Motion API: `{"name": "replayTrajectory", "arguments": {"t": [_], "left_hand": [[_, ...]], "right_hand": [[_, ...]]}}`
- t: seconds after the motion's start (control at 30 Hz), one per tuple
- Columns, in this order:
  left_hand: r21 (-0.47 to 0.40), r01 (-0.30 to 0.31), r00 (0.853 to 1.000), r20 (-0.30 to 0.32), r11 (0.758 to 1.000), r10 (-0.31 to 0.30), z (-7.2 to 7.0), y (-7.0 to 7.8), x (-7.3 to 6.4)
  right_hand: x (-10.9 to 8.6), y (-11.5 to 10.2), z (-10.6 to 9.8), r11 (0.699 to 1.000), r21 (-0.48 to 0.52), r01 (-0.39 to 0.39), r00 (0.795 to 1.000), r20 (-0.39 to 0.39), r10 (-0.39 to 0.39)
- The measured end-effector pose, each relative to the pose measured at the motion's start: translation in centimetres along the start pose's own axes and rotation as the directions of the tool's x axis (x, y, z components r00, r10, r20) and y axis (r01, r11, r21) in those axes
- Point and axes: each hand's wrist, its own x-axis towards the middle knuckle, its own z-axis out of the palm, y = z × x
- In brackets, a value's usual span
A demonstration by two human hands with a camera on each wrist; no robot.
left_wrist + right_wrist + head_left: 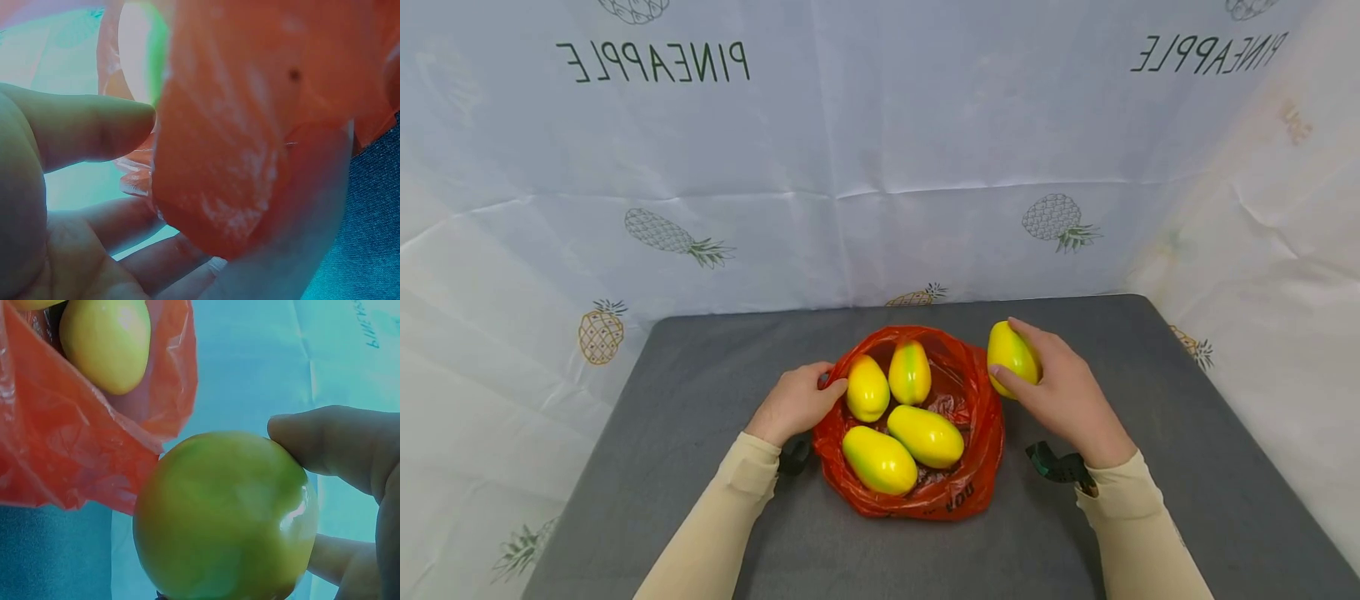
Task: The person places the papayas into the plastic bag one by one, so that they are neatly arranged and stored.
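A red plastic bag (988,433) stands with its mouth spread wide, and several glossy yellow mango-shaped fruits (925,436) lie inside. At its left rim my left hand (796,402) pinches the plastic; in the left wrist view the thumb (100,128) is on the inner side and the other fingers are outside. My right hand (1067,392) grips another yellow mango-shaped fruit (1013,360) just beyond the bag's right rim, thumb and fingers around its side. Seen from the right wrist, that held fruit (225,515) has a greenish tint and stands close beside the bag (69,450).
The dark grey tabletop (700,467) lies under the bag and both forearms. Behind it hangs a pale cloth (850,150) printed with pineapples and mirrored lettering. Dark straps (1052,463) show at the wrists.
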Motion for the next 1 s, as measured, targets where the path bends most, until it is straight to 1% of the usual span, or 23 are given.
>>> {"name": "replayTrajectory", "arguments": {"t": [0.37,0.67,0.83,1.0], "left_hand": [[-0.008,0.002,1.0,-0.003,1.0,-0.002,0.0,-0.1,-0.2],[-0.003,-0.001,1.0,0.001,1.0,0.001,-0.2,0.1,-0.3],[-0.011,-0.002,1.0,0.005,1.0,0.002,-0.1,0.2,-0.3],[-0.02,-0.001,1.0,0.002,1.0,0.001,0.0,0.0,-0.2]], "right_hand": [[-0.7,-1.4,0.1,0.999,-0.006,0.034,0.999,0.025,-0.034],[-1.4,-2.9,0.1,0.997,0.026,0.071,0.997,0.03,-0.071],[-1.5,-3.6,0.8,0.995,0.032,0.093,0.995,0.04,-0.095],[-1.0,-4.4,2.4,0.992,0.038,0.122,0.989,0.079,-0.125]]}}
